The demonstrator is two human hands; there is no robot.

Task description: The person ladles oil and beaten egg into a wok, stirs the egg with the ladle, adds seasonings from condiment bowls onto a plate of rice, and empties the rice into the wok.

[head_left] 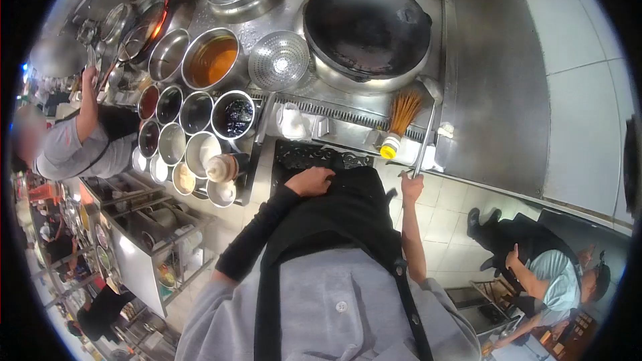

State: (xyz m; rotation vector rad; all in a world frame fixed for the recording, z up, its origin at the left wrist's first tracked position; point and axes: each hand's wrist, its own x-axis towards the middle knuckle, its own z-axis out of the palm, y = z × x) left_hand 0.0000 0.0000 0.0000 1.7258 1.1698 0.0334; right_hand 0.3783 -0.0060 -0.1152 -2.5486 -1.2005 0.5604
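Observation:
My right hand (412, 188) is wrapped round the end of the long metal handle of a ladle (433, 88), whose bowl rests on the steel counter right of the wok. My left hand (310, 182) lies against the front of my black apron (334, 217), fingers loosely extended and holding nothing that I can see. Just left of the ladle handle, a bamboo wok brush (404, 115) with a yellow-capped end leans at the counter's front. Ahead sits a large black wok (368, 30) on its round burner, dark and wet inside.
A perforated strainer (279, 60) rests beside a pot of orange-brown liquid (211, 60). Several sauce and seasoning containers (233, 115) stand at the left, with a squeeze bottle (223, 168) among them. One co-worker (87, 134) stands left at another wok; another person (545, 267) is at the right.

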